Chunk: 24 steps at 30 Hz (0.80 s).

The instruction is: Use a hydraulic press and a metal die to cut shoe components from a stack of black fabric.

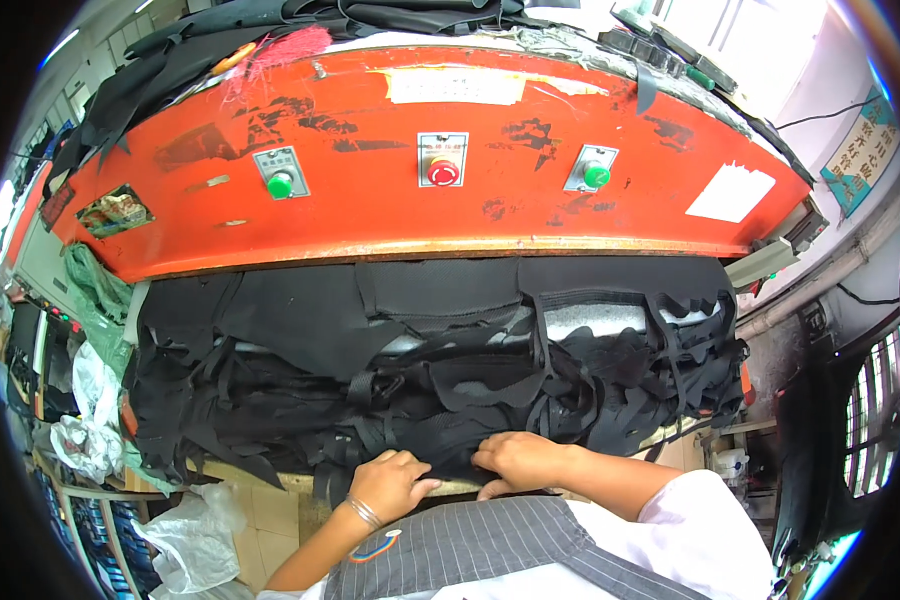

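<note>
A jumbled heap of black sheet material (480, 390), with cut-out strips and loops, covers the bed of a red press machine. At the heap's near edge, just in front of my body, my left hand (390, 485) has its fingers curled on the black material, thumb pointing right. To the right of it, my right hand (515, 462) is bent over the same edge, its fingertips closed on the material and its thumb below. Parts of the fingers on both hands are hidden by the hands themselves. Smoother black sheets (450, 283) lie flat at the back, under the red beam.
The red press beam (360, 220) spans the far side, carrying two green buttons (280, 185) and a red stop button (443, 172). More black sheets (410, 15) lie on top. Plastic bags (195, 535) hang at the left; a barred window (878, 420) is at the right.
</note>
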{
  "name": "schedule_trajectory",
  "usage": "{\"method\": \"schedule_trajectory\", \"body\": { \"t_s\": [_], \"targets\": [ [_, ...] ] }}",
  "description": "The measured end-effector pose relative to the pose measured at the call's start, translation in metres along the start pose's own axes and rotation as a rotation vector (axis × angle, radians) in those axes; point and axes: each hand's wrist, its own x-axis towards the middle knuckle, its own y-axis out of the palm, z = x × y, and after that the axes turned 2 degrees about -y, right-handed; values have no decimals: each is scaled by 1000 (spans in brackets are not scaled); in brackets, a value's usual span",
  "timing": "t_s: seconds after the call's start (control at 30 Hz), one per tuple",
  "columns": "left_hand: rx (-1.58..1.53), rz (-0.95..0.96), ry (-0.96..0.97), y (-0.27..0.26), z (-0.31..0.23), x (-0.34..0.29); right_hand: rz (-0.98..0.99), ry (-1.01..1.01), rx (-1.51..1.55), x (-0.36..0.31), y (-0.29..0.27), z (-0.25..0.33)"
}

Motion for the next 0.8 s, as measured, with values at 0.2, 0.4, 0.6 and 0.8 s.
{"method": "schedule_trajectory", "body": {
  "t_s": [0.2,0.4,0.6,0.8],
  "targets": [
    [130,-131,-55,21,5,5,-18,176,-179,28,16,14],
    [142,-218,-44,41,16,13,-110,222,-218,27,37,2],
    [-110,385,-26,25,36,-5,101,222,33,6,49,2],
    [-269,-391,119,-35,63,89,-628,196,-122,21,-33,-43]
  ]
}}
